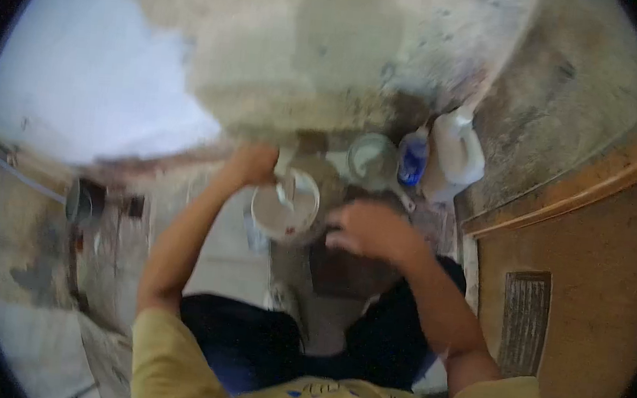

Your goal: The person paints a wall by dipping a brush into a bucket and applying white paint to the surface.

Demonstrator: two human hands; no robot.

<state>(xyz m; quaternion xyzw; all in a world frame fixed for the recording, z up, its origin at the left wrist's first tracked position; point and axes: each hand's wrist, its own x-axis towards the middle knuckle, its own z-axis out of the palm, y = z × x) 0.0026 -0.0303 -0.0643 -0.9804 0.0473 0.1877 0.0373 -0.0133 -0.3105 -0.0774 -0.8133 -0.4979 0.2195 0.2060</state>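
My left hand (255,165) is closed at the far left rim of a white bucket (256,212). From its fingers a narrow white tool (285,195) slants down into the bucket; its kind is not clear. Pale material, greyish white, lies inside the bucket. To the right of the bucket is my right hand (372,230), blurred by motion. Its fingers are apart and point toward the bucket, with nothing visible in them.
Behind my right hand stand a round pale container (372,160), a blue-labelled bottle (413,158) and a large white jug (455,158). A dark bucket (85,203) is at the left. The stained wall (271,51) rises ahead; a brown door (590,298) with a vent is at right.
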